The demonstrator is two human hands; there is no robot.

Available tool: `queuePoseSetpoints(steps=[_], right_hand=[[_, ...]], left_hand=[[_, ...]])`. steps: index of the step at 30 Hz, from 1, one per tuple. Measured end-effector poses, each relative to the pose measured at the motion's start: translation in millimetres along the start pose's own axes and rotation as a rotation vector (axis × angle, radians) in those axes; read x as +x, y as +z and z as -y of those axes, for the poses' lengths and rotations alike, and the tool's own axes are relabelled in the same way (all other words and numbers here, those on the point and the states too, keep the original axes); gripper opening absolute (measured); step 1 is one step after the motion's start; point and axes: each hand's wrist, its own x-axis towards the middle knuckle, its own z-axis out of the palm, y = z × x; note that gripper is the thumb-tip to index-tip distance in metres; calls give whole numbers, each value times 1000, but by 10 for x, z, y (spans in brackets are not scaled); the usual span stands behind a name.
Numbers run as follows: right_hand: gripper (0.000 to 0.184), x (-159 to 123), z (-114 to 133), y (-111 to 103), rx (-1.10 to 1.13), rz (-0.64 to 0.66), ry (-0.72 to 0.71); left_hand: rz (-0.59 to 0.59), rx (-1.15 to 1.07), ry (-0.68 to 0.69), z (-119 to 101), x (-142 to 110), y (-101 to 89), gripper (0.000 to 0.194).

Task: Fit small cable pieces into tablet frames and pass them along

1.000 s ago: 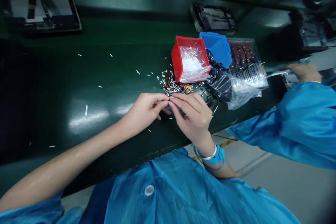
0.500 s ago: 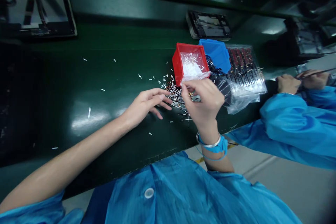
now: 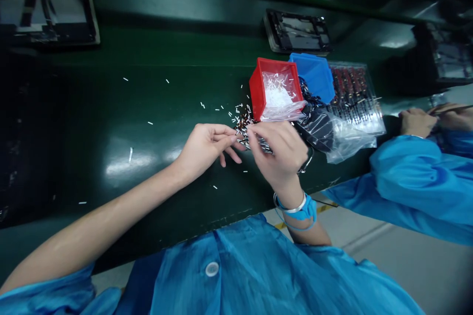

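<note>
My left hand (image 3: 212, 146) is closed in a pinch, thumb against forefinger, with the other fingers loosely spread. A thin dark piece shows at its fingertips, too small to name. Close beside it, my right hand (image 3: 280, 150) also pinches with thumb and forefinger; what sits in that pinch is too small to make out. Under and behind both hands lies a pile of small wired parts (image 3: 263, 144), partly hidden by the right hand. Behind the pile stands a red bin (image 3: 257, 92) holding a clear bag of short white tubes (image 3: 276, 94).
A blue bin (image 3: 314, 76) stands right of the red one, near black wired parts (image 3: 310, 101), a crumpled clear bag (image 3: 347, 135) and a clear tray of parts (image 3: 356, 91). White tubes lie scattered leftward. A co-worker's hand (image 3: 417, 122) is at right.
My right hand has moved left from the red bin's front edge to my left hand's fingertips. My left thumb and forefinger have come together. The view has shifted slightly.
</note>
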Motion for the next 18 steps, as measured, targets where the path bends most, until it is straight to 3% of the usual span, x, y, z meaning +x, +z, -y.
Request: queuePoseSetpoints(steps=[4, 11, 18], right_hand=[[12, -74, 16, 55, 77, 125, 1], [14, -83, 59, 90, 89, 153, 41], [16, 121, -523, -46, -182, -53, 223]], left_hand=[[-14, 61, 61, 18, -7, 13, 14], [-29, 205, 125, 47, 0, -8, 16], [-17, 14, 21, -38, 34, -80, 17]])
